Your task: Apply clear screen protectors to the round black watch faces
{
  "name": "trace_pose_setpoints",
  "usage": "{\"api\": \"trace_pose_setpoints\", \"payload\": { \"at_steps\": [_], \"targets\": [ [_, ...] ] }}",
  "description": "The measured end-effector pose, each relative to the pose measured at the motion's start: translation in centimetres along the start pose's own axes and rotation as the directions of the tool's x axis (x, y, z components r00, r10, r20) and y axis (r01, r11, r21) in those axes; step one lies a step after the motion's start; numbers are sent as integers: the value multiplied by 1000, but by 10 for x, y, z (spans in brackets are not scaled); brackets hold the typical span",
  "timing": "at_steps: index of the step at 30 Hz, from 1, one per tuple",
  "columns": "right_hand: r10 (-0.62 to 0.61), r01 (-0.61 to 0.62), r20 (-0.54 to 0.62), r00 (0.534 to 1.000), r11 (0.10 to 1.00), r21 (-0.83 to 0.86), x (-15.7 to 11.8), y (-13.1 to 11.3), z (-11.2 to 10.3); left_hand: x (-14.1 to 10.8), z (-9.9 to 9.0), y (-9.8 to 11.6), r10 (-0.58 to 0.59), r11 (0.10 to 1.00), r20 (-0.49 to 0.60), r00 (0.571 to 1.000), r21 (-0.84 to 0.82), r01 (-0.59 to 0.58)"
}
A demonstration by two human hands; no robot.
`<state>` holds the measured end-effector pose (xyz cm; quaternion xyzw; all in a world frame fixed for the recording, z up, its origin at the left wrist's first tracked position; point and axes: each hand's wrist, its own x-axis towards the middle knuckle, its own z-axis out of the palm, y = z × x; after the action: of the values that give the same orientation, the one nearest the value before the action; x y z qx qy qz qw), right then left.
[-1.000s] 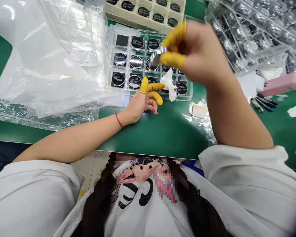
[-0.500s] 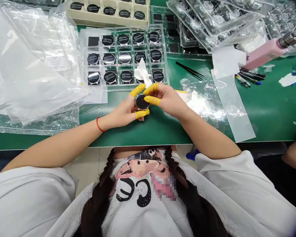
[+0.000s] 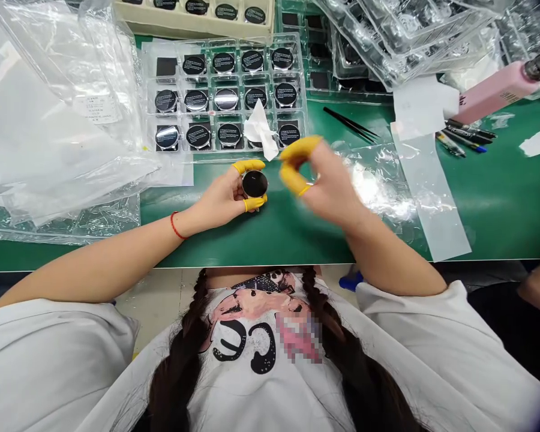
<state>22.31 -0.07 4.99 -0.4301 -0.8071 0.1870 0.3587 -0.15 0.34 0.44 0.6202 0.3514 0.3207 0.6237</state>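
Observation:
Between the yellow-capped thumb and finger of my left hand point(image 3: 222, 195) sits a round black watch face point(image 3: 254, 183), held by its rim with the dark glass upward. To its right, my right hand point(image 3: 326, 177) is raised off the watch face and slightly blurred. Its yellow-capped thumb and forefinger curve toward each other with a gap at the tips, and nothing shows between them. Just beyond both hands lies a clear plastic tray point(image 3: 184, 156) of round watch faces bearing printed film. A crumpled white wipe point(image 3: 260, 131) rests on its front edge.
Clear plastic bags point(image 3: 40, 120) cover the left side. At the back stands a cream tray point(image 3: 198, 25) of more watch faces. Black tweezers point(image 3: 351, 125), a pink bottle point(image 3: 497, 96), several pens point(image 3: 465, 138) and stacked clear trays point(image 3: 400, 42) are on the right.
My right hand has let go of the watch face and moved right, away from it. My left hand still holds the watch face, its glass now fully exposed.

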Motion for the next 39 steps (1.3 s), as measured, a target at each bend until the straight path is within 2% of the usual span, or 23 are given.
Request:
{"api": "trace_pose_setpoints", "payload": {
  "at_steps": [2,4,5,6,8,9,11,13,15,17,19,22,24,26,28,30,32,36,37,39],
  "targets": [
    [155,-165,-120,981,983,-83,-13,21,-37,1,-1,0,-27,999,-5,1000,-19,27],
    [345,-375,-156,925,892,-252,-34,55,-70,3,-2,1,-47,998,-8,999,-41,47],
    [397,-441,-193,897,822,-360,-44,72,-82,4,-2,1,-54,997,-10,998,-53,54],
    [434,-482,-214,875,737,-474,-51,87,-90,5,-2,1,-62,996,-10,998,-63,61],
    [423,-482,-251,871,638,-600,-56,102,-94,6,-1,1,-77,994,-11,997,-74,76],
    [393,-461,-256,883,628,-626,-51,101,-89,7,-1,0,-81,994,-17,997,-77,79],
    [318,-388,-226,921,683,-619,-28,83,-70,7,0,-1,-84,993,-38,996,-81,81],
    [236,-230,-53,970,831,-506,7,59,-39,7,0,0,-89,993,-61,994,-85,84],
    [227,-171,95,969,900,-400,44,42,-5,6,0,2,-103,992,-77,992,-79,97],
    [264,-197,142,954,910,-366,71,38,25,6,0,4,-116,992,-88,989,-64,110],
    [321,-238,171,932,893,-382,84,42,41,5,-1,5,-129,991,-96,987,-52,124],
    [302,-224,184,935,908,-355,74,39,34,4,-1,3,-132,990,-106,986,-64,126],
    [185,-128,176,967,947,-293,56,28,23,5,-1,2,-114,991,-99,989,-83,106],
    [12,35,199,980,973,-230,35,14,20,5,-1,3,-61,997,-102,993,-62,55],
    [-143,181,225,964,971,-159,19,4,32,5,-2,4,16,998,-114,993,69,-8],
    [-225,252,216,950,961,-111,12,4,50,5,-1,6,66,974,-120,991,225,-38],
    [-221,243,192,956,965,-102,13,11,62,4,1,6,50,971,-133,990,237,-18],
    [-106,126,143,984,982,-140,17,24,60,2,6,2,-46,998,-197,979,-42,38],
    [-109,127,129,986,982,-139,15,23,58,2,6,2,-58,997,-209,976,-62,46],
    [-162,177,123,979,976,-123,8,18,56,0,5,1,-55,998,-233,971,5,58]
  ]
}}
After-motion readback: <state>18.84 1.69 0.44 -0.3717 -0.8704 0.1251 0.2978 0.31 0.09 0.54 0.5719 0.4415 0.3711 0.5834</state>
